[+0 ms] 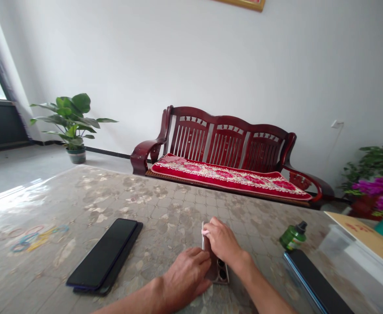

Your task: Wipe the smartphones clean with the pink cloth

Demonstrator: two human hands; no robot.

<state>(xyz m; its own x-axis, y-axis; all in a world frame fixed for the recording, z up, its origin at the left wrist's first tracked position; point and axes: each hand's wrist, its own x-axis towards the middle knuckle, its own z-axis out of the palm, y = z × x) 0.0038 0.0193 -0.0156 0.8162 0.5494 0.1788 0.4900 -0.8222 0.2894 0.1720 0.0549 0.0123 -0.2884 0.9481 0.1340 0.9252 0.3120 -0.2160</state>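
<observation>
Between my hands is a phone point(213, 271), its brownish back facing up and its round dark camera lenses at the end nearer me. My left hand point(186, 274) is closed on the phone's left side, fingers curled at the edge. My right hand point(221, 240) grips the far end, with fingertips at a thin pale edge. Much of the phone is hidden under both hands, so I cannot tell whether a case is on it. Left of my hands, two dark phones point(104, 255) lie stacked and slightly offset on the patterned tablecloth point(165, 218).
Coloured rubber bands point(36, 240) lie at the left. To the right stand a green bottle point(292, 237), another stack of phones point(317, 279) and a clear plastic box point(351, 257). Beyond the table are a red wooden bench point(227, 144) and a potted plant point(75, 117).
</observation>
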